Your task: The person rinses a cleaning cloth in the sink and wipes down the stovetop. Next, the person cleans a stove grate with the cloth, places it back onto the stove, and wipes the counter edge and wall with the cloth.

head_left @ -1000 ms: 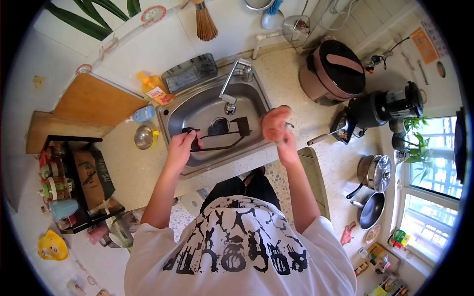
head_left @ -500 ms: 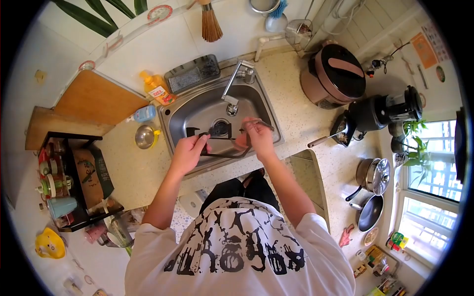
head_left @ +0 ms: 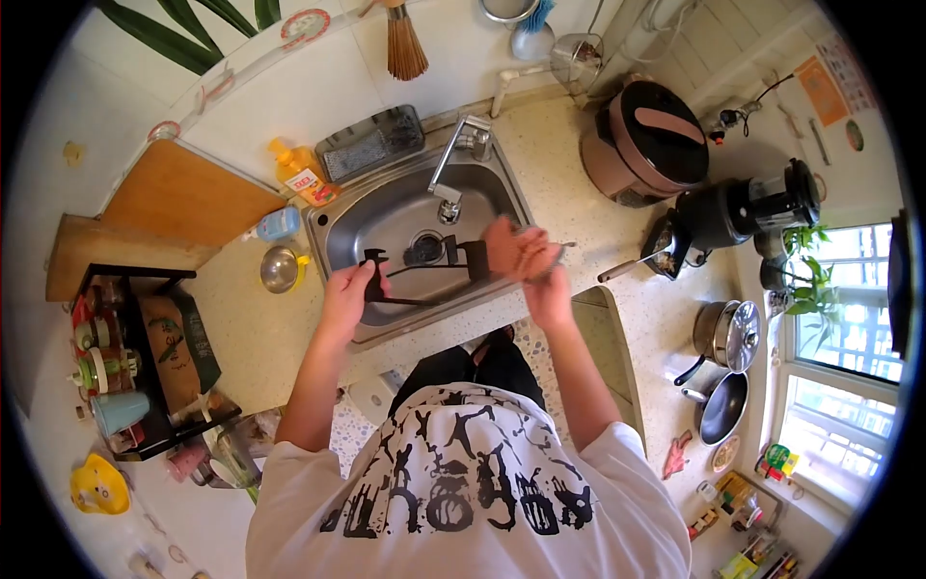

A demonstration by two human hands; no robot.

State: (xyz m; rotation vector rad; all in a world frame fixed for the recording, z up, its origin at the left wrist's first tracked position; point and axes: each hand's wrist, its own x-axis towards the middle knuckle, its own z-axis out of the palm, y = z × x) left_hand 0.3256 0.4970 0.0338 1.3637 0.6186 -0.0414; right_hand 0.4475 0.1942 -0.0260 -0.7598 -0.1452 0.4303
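Note:
My left hand [head_left: 344, 297] is closed around one end of a black thin-barred rack [head_left: 374, 278], held over the front of the steel sink [head_left: 376, 210]. The rack's other end, with upright black pieces, reaches right over the basin. My right hand [head_left: 546, 282] is raised over the sink's right edge, its fingers smeared by motion. A pinkish cloth [head_left: 502, 247] appears in it, close to the rack's right end. A thin greyish thing sticks out past those fingers; its kind is unclear. The faucet [head_left: 449, 193] hangs over the basin, and no running water shows.
Behind the sink stand an orange soap bottle [head_left: 305, 176] and a dark drain tray [head_left: 370, 145]. A metal cup [head_left: 281, 268] is left of the sink. To the right are a pink-and-black cooker [head_left: 644, 145], a black blender [head_left: 719, 218], and pans [head_left: 724, 407].
My left hand has shifted slightly left with the rack, which has turned. My right hand has moved right and away from the rack with the cloth. The view has shifted slightly.

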